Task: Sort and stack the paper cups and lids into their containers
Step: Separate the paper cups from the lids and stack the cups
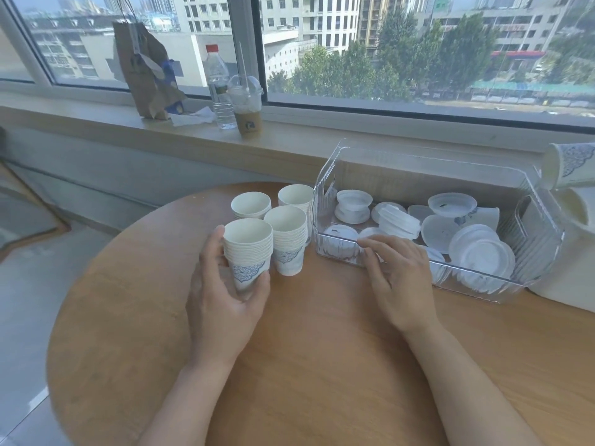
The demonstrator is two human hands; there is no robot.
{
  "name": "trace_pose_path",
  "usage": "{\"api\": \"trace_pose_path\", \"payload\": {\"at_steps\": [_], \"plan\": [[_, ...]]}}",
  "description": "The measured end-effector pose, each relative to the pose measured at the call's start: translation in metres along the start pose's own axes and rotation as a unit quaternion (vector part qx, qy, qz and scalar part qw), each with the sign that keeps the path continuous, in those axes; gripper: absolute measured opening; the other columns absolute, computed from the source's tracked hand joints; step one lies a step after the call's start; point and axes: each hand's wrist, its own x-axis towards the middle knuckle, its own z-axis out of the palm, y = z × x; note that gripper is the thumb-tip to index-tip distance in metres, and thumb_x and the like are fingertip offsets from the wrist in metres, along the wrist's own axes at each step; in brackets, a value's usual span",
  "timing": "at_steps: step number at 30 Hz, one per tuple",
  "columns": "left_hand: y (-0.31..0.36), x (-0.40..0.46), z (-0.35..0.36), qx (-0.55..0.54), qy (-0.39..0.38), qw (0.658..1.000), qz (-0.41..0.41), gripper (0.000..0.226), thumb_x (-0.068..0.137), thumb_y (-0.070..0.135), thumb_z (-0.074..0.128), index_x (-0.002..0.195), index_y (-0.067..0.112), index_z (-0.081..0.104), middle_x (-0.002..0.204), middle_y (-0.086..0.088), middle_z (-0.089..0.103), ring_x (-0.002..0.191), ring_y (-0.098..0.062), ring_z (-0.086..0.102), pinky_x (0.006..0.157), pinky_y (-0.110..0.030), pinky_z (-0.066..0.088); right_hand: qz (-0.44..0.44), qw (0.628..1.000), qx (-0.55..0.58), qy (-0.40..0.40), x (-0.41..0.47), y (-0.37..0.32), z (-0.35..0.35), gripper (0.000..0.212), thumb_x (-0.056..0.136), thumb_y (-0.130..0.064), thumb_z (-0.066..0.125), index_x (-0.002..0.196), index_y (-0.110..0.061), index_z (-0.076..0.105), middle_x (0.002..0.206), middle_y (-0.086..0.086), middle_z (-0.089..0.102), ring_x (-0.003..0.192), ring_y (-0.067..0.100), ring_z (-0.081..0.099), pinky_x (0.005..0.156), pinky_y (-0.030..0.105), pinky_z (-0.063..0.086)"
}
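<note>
Four stacks of paper cups stand upright, bunched tight on the round wood table (322, 349), approx 11 o'clock from table centre. Nearest stack (249, 249) is gripped by the left hand (222, 304): thumb up the stack's 9 o'clock side, fingers curled round the base w/ the blue pattern. Second stack (288, 239) stands touching it at 2 o'clock. Third stack (251, 206) is behind, at 12 o'clock of the held one. Fourth stack (294, 196) is furthest back, right up against the clear plastic bin (483, 284).

Bin sits at approx 2 o'clock on the table, long side toward the window, holding loose white lids (479, 252) – some piled, some flipped, no order. One neat lid stack (399, 220) lies tilted near bin centre.

Right hand (399, 281) rests on the bin's near rim at its 7 o'clock corner, fingers relaxed & slightly bent over the edge, grasping nothing.

At 3 o'clock of the bin, frame edge: one patterned cup (566, 165) lying on its side atop a white container (566, 252), partly cut off.

Windowsill at 12 o'clock: brown paper bag (145, 69), water bottle w/ red cap (219, 88), iced drink cup w/ dome lid & straw (246, 107).
</note>
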Motion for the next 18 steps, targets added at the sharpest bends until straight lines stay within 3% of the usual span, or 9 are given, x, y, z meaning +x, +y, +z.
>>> {"api": "trace_pose_path", "payload": {"at_steps": [5,18], "plan": [[-0.011,0.005,0.002,0.003,0.005,1.0,-0.022,0.094,0.08,0.023,0.09,0.154,0.039,0.035,0.135,0.012,0.063,0.116,-0.013,0.063,0.092,-0.038,0.053,-0.004,1.0,-0.006,0.003,0.0,0.0,0.002,0.025,0.103,-0.028,0.056,0.114,-0.025,0.079,0.115,-0.014,0.071,0.11,0.017,0.063,0.099,0.031,0.035],[-0.023,0.017,0.01,0.008,-0.037,0.998,-0.047,0.09,0.082,0.023,0.087,0.154,0.038,0.034,0.143,0.009,0.061,0.12,-0.018,0.066,0.094,-0.049,0.058,-0.002,1.0,-0.016,0.002,-0.001,0.003,0.005,0.029,0.104,-0.034,0.051,0.115,-0.028,0.077,0.116,-0.016,0.068,0.108,0.011,0.059,0.101,0.024,0.029]]}}
